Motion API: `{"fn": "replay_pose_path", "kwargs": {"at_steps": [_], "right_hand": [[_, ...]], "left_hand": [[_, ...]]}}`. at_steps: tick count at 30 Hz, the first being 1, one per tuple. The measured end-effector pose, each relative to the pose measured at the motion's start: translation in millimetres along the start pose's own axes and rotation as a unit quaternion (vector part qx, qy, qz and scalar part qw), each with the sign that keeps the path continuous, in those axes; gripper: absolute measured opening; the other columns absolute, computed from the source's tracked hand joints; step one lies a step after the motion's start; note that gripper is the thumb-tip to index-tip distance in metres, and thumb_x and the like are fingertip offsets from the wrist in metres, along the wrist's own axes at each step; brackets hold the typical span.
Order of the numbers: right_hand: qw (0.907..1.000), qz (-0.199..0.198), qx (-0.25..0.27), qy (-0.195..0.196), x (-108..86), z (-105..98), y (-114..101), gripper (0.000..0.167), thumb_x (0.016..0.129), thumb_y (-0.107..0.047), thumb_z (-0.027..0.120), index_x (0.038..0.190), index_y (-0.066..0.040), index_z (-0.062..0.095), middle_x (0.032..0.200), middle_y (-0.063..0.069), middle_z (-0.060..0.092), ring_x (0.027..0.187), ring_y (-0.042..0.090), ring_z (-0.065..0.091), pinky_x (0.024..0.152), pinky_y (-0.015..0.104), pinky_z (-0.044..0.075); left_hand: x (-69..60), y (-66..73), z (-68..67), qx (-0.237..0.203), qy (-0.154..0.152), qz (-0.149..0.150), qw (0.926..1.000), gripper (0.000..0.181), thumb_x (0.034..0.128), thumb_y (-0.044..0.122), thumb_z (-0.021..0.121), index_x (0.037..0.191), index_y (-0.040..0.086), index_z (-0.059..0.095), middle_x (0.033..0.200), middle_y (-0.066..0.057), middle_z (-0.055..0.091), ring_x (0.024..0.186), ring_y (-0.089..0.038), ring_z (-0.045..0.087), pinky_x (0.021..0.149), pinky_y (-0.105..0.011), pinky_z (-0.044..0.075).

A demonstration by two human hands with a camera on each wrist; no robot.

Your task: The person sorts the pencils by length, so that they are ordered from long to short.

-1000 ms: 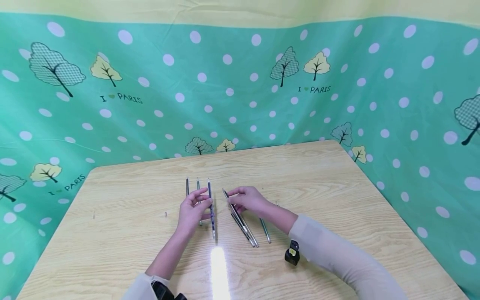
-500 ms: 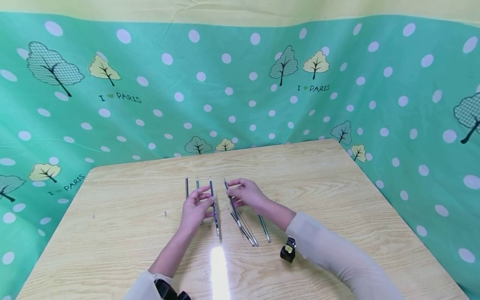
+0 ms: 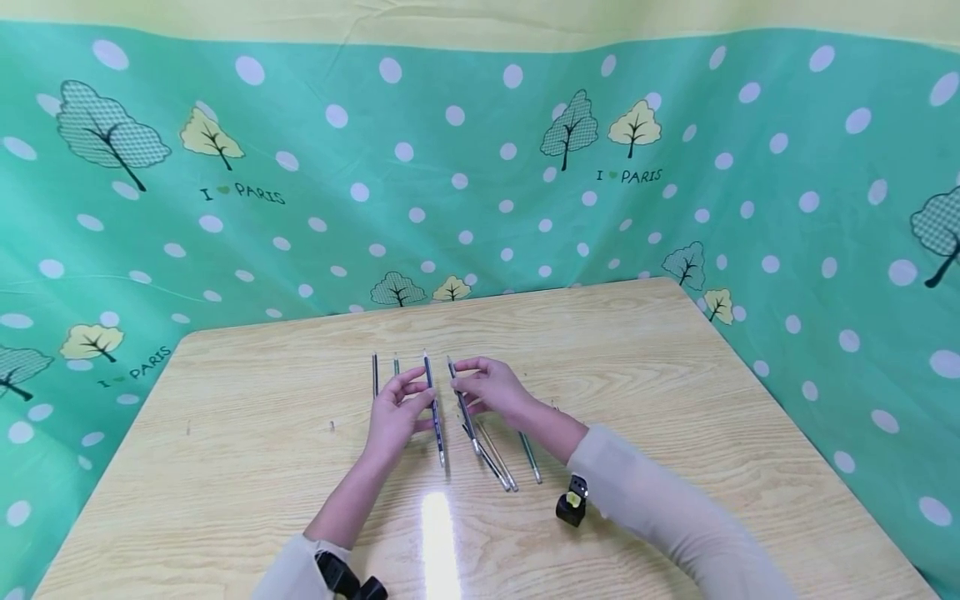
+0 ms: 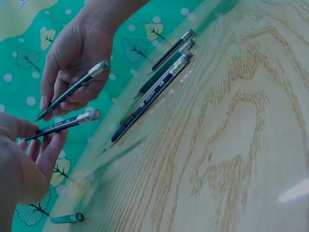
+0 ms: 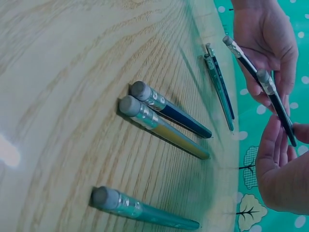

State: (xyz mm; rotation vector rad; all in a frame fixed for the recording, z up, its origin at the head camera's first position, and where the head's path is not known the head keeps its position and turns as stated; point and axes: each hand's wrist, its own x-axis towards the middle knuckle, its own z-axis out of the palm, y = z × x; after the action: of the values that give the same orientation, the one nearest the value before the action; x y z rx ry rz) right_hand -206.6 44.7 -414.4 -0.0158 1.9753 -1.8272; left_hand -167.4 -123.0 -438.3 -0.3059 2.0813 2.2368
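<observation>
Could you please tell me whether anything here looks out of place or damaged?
A tiny speck looks stray: it lies on the table left of the left hand, apart from the pencils, too small to identify. No visible pencil looks broken.

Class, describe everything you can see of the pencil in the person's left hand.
The pencil has a slim, dark blue body with small pale print, a shiny, metal-looking band and a greyish eraser. Pinched in the left hand between thumb and fingers, it appears raised above the tabletop, its eraser end toward the person and its other end pointing away. The print is too small to read.
</observation>
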Motion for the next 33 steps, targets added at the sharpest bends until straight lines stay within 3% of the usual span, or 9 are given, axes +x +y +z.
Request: {"fn": "replay_pose_path", "kwargs": {"at_steps": [9, 18, 33], "right_hand": [[1.0000, -0.001, 0.006, 0.003, 0.6, 1.5, 0.2, 0.036, 0.086, -0.013, 0.064, 0.120, -0.008, 0.057, 0.089, 0.004, 0.064, 0.070, 0.012, 0.059, 0.058, 0.022, 0.056], [0.9999, -0.002, 0.003, 0.013, 1.4, 2.1, 0.0, 0.034, 0.086, -0.011, 0.064, 0.119, -0.008, 0.057, 0.083, 0.000, 0.060, 0.069, 0.013, 0.059, 0.059, 0.024, 0.057], [0.9999, -0.004, 0.003, 0.011, 0.5, 3.5, 1.5, 0.036, 0.085, -0.013, 0.065, 0.120, -0.008, 0.055, 0.084, 0.000, 0.060, 0.070, 0.013, 0.059, 0.063, 0.026, 0.059]], "left_hand": [[-0.2, 0.4, 3.4, -0.012, 0.005, -0.002, 0.9999, 0.044, 0.0872, 0.002, 0.060, 0.129, 0.012, 0.051, 0.110, -0.007, 0.052, 0.104, -0.031, 0.057, 0.070, -0.036, 0.060], [-0.5, 3.0, 4.5, -0.002, 0.006, 0.002, 1.0000, 0.043, 0.0875, 0.004, 0.060, 0.128, 0.013, 0.051, 0.111, -0.007, 0.052, 0.096, -0.022, 0.059, 0.070, -0.037, 0.060], [-1.2, 2.9, 4.0, -0.006, 0.005, 0.004, 1.0000, 0.042, 0.0879, 0.004, 0.060, 0.128, 0.013, 0.051, 0.109, -0.006, 0.052, 0.094, -0.019, 0.059, 0.070, -0.037, 0.060]]}}
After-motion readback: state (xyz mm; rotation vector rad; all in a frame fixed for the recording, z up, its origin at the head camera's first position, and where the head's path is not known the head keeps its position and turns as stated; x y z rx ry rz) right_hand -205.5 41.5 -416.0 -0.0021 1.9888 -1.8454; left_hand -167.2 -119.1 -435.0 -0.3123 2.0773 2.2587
